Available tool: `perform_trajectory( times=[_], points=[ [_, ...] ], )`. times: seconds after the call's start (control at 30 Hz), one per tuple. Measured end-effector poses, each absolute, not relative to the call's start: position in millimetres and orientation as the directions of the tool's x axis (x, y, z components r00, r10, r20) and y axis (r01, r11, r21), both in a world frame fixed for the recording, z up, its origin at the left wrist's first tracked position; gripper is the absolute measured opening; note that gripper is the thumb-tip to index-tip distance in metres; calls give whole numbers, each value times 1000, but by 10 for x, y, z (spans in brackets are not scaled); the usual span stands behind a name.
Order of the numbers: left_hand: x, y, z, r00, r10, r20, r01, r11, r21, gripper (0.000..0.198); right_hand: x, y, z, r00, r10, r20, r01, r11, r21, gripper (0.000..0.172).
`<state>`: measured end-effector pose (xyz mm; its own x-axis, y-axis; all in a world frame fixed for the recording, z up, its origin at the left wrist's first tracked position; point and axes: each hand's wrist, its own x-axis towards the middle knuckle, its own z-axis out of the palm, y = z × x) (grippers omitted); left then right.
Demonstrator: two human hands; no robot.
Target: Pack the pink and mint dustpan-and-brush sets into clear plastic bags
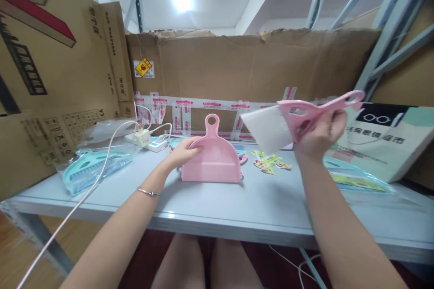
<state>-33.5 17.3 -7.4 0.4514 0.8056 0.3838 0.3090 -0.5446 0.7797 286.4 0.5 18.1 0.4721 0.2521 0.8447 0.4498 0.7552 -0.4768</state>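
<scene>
A pink dustpan point(213, 160) stands on the table with its handle up, and my left hand point(185, 151) is closed on its left edge. Raised over the table at the right, my right hand point(322, 133) grips a pink hand brush point(305, 115). The brush's white bristles point left and its looped handle slants up to the right. Behind the dustpan, parts of pink and blue items show, mostly hidden. Between the dustpan and my right arm lies a small heap of green and yellow printed cards point(271, 162).
Blue brush sets in clear plastic lie at the left point(96, 169) and right point(356, 176). A white cable point(101, 171) crosses the table's left side from a power strip point(158, 143). Cardboard boxes point(210, 65) wall the back and left; a printed white-green box point(383, 140) stands right.
</scene>
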Motion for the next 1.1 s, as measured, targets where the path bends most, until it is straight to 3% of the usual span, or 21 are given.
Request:
perform_trajectory(
  times=[0.1,0.2,0.3,0.4,0.6,0.83,0.9,0.97,1.1],
  points=[
    [-320,193,-97,477,783,399,290,-569,770,39,2633,-143,280,498,344,796,271,811,-519,28],
    [-308,198,-115,504,776,379,264,-556,788,40,2192,-218,208,229,627,745,175,726,-665,31],
    [-285,201,-125,517,771,371,217,-537,815,44,1780,-249,16,-31,755,655,201,647,-735,32],
    [-260,213,-132,490,791,367,230,-523,821,48,1574,-262,-173,-142,730,668,278,677,-681,30],
    [-237,204,-150,526,738,422,202,-591,781,58,1602,-216,-256,45,552,833,589,659,-469,24],
    [-160,151,-163,556,708,436,238,-637,733,52,1610,-121,-162,-18,405,914,755,605,-253,20],
    [-139,146,-169,545,701,460,235,-654,719,49,1632,-99,-137,21,413,910,754,591,-286,25],
    [-129,144,-173,536,701,471,233,-659,716,48,1670,-75,-119,70,489,870,694,602,-395,37],
    [-130,151,-180,538,699,471,239,-662,710,47,1731,-40,-107,-110,764,635,591,564,-576,37]
  ],
)
